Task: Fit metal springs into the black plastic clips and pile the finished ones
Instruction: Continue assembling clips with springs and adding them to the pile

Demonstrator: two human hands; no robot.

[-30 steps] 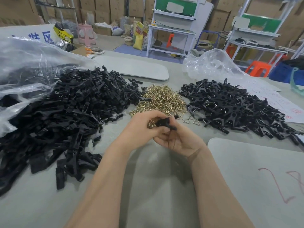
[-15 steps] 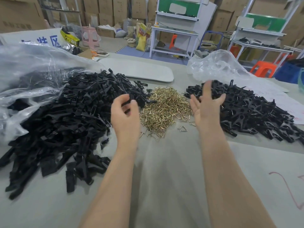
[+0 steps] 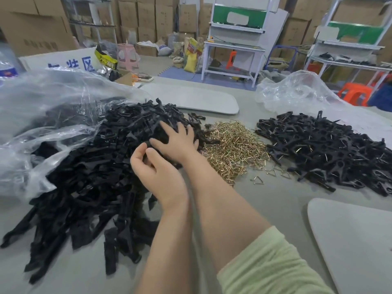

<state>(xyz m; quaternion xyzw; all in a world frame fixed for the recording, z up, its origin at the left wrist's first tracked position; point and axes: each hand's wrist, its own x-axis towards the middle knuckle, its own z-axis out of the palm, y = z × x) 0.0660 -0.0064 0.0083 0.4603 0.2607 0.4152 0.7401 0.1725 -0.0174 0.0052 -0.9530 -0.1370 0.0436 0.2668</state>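
Your right hand [image 3: 178, 143] rests with fingers [image 3: 165, 127] spread on the heap of loose clips [image 3: 84, 166] at the left of the surface [image 3: 265, 204]. Your left hand [image 3: 163, 175] curls beside it, but you cannot tell whether it grips anything. The springs [image 3: 233, 145] lie just right of the heap.

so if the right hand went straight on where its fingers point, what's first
The pile of loose black clips: the right hand has spread fingers that seem to touch it, though depth is unclear.

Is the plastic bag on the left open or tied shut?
Open: the bag gapes at its mouth, and clips spill from it onto the table.
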